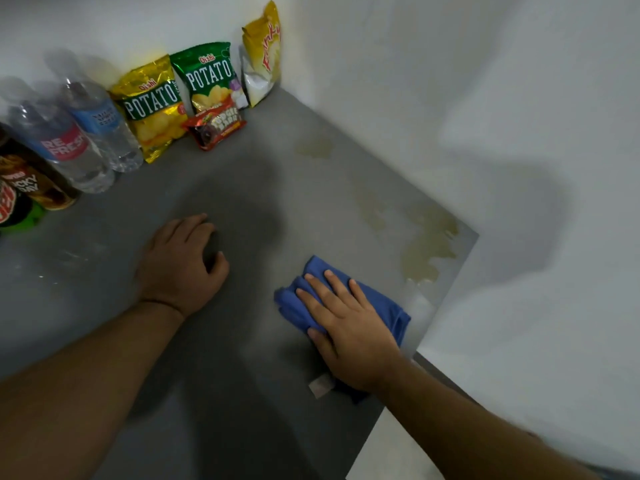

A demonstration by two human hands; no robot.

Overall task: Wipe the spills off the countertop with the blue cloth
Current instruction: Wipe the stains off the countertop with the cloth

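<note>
**Right hand flat on the blue cloth, beside the largest spill**

Head view, looking down into a corner where a grey table [242, 188] meets white walls [450, 81]. The right hand [349, 327] lies palm down on the blue cloth [384, 306], its fingers straight and slightly spread, pressing the cloth against the table. The cloth is bunched into folds and sits near the table's right edge. A pale tag [322, 386] shows at its near end, just below the wrist.

The left hand [183, 265] rests on the bare table well to the left of the cloth. Its fingers are bent, with the tips on the surface, and it holds nothing.

A large yellowish spill [429, 251] lies just beyond and to the right of the cloth, against the right edge; the cloth does not cover it. A fainter streak [370, 206] runs farther back, and a small patch [315, 147] lies nearer the corner.

Along the back wall stand a yellow chip bag [152, 109], a green chip bag [207, 77] and a yellow-and-white bag [261, 57] in the corner. A red snack packet [216, 128] lies in front of the two chip bags. Left of them are two clear water bottles [65, 147] [104, 123], and dark drink bottles [31, 181] are cut off by the left frame edge.
</note>
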